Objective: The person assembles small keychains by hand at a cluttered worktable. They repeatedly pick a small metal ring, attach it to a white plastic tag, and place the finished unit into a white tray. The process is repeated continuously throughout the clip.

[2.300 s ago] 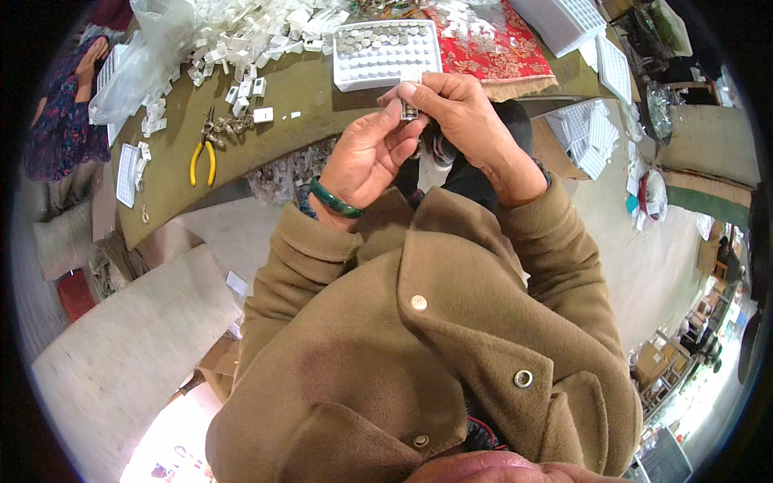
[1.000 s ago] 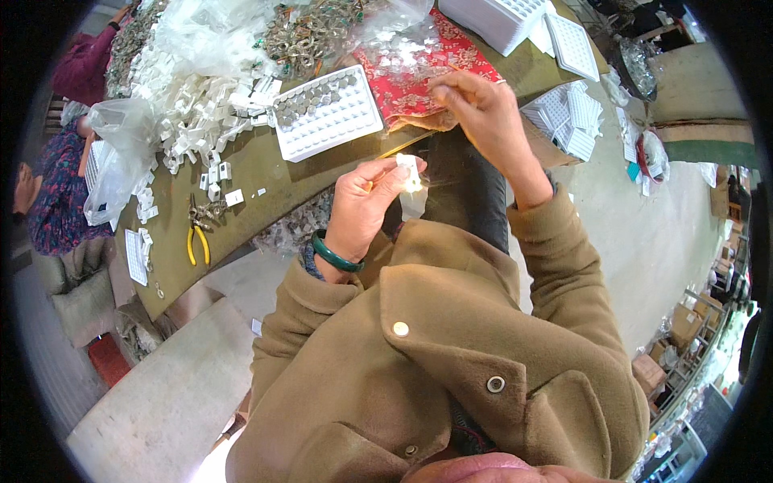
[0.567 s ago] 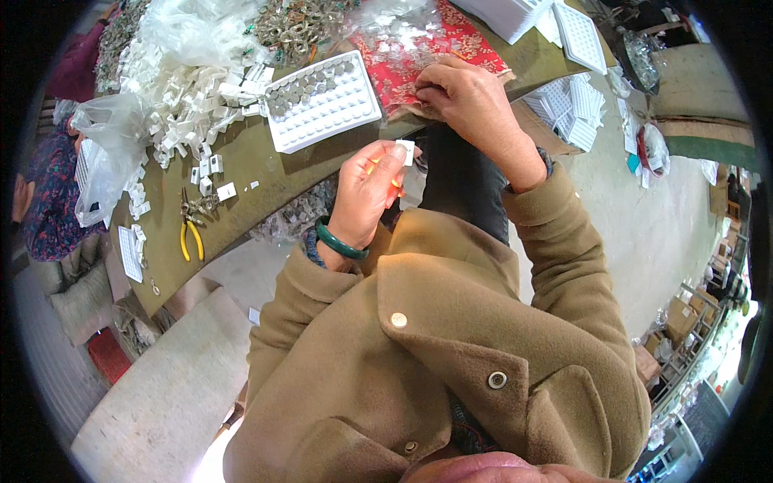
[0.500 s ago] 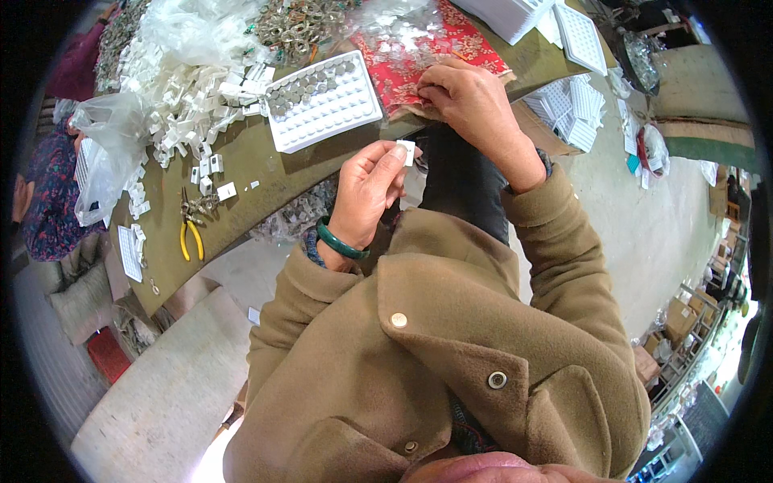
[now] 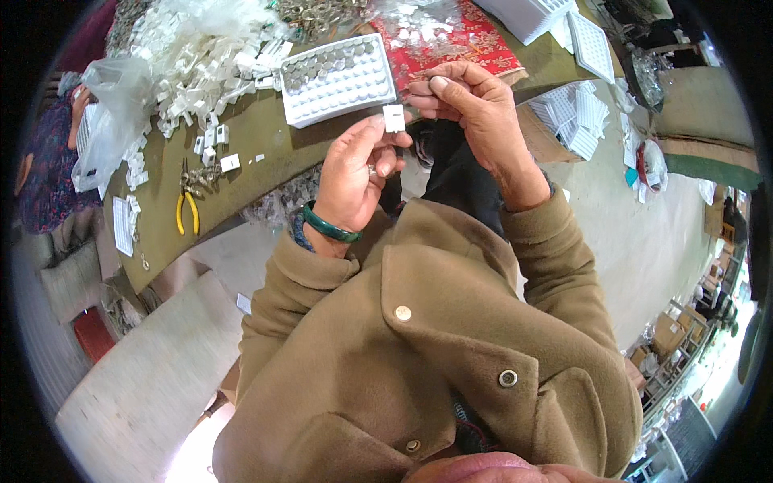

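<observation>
Hands apart: left hand (image 5: pixel 350 177) pinches a small white casing (image 5: pixel 394 119) between thumb and fingers, near the right corner of a white tray (image 5: pixel 338 103) partly filled with grey discs on the desk (image 5: pixel 258 129). Right hand (image 5: pixel 481 105) raised beside it, fingers curled toward thumb; cannot tell whether anything is gripped.

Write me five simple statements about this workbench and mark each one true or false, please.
1. The left hand holds a small white piece. True.
2. The pliers have red handles. False: the handles of the pliers are yellow.
3. The green bangle is on the left wrist. True.
4. The white tray is completely full of discs. False: the discs fill only part of the tray, on its far side.
5. The cloth right of the tray is blue. False: the cloth is red with a pale pattern.
</observation>
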### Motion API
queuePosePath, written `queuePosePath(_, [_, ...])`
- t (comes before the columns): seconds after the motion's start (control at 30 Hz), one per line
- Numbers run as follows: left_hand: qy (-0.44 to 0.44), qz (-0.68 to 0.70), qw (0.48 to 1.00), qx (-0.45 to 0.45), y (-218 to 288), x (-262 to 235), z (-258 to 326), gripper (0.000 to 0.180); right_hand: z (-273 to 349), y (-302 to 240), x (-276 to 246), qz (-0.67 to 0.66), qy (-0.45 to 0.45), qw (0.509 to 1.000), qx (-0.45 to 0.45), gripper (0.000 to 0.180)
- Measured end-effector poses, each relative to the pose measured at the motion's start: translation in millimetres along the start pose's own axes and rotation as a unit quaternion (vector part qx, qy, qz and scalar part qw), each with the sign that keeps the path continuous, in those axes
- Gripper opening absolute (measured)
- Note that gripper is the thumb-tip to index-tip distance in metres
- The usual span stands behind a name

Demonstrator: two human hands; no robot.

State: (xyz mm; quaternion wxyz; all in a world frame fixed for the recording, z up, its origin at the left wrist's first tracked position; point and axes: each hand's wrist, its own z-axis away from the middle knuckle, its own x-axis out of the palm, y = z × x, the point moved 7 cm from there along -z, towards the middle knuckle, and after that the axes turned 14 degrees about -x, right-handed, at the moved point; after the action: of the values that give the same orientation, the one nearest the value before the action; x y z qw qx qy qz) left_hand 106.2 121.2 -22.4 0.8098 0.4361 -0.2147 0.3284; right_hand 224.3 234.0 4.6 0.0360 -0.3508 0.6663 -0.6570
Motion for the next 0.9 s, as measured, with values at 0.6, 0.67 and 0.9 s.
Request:
queuePosePath(0.6, [-0.084,0.113,0.990,0.011,-1,1,20,0.022,27,-1,52,0.211,-0.060,0.962,-0.163,0.008])
queuePosePath(0.67, [-0.069,0.087,0.993,0.049,1,-1,21,0.021,27,-2,55,0.277,-0.082,0.941,-0.177,0.009])
queuePosePath(0.9, [-0.013,0.081,0.997,-0.010,5,-18,25,0.018,20,1,59,0.264,-0.137,0.952,-0.077,0.008])
